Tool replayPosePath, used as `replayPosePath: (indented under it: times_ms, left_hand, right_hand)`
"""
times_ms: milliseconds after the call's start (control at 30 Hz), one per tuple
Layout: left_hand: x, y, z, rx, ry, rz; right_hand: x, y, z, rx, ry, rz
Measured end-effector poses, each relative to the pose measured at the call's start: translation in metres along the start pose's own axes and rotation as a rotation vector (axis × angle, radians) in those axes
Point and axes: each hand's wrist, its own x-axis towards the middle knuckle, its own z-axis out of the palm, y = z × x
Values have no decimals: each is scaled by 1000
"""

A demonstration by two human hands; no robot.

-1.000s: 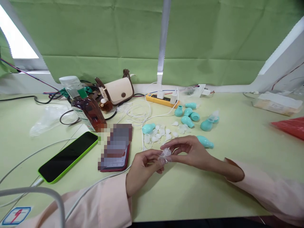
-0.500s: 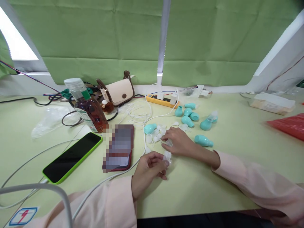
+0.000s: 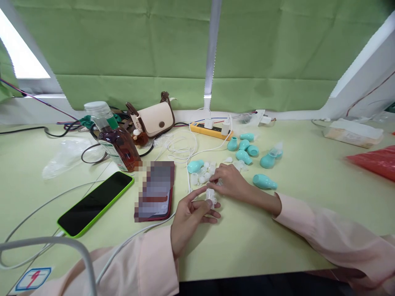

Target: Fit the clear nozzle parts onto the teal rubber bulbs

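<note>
My left hand [image 3: 189, 218] holds a small clear plastic part [image 3: 211, 197] between thumb and fingers, its index finger stretched toward my right hand. My right hand [image 3: 230, 181] is just above and to the right, fingers closed at the edge of a heap of small white translucent pieces [image 3: 203, 174]; what they grip is too small to make out. A teal bulb-shaped piece [image 3: 195, 166] lies at the heap's left. Several more teal pieces [image 3: 243, 156] lie behind my right hand, and one [image 3: 264, 181] lies beside its wrist.
Left of my hands are a blurred-screen phone [image 3: 156, 191], a green-edged phone [image 3: 95, 203] and a bottle [image 3: 117, 144]. Behind stand a cream bag [image 3: 157, 119] and a yellow power strip [image 3: 210, 130] with white cables. A red bag [image 3: 375, 162] lies far right.
My left hand has turned the clear part more upright and moved it slightly left, with the index finger now extended. My right hand's fingers have drawn closer together near the white pieces.
</note>
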Motion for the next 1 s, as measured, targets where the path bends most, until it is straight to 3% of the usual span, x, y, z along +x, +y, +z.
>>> replayPosePath:
  times_ms: [133, 233, 367, 567, 1000]
  left_hand:
    - [1, 0, 0, -24, -5, 0]
    - [2, 0, 0, -47, 9, -1]
    - [2, 0, 0, -84, -10, -5]
    - [2, -1, 0, -99, -51, 15]
    - [0, -1, 1, -45, -45, 76]
  right_hand:
    - [-1, 1, 1, 13, 30, -13]
    - [-5, 2, -4, 116, 188, -44]
    - [-18, -6, -15, 440, 377, -172]
    - [-31, -19, -19, 604, 372, -355]
    - [-36, -17, -24, 400, 347, -404]
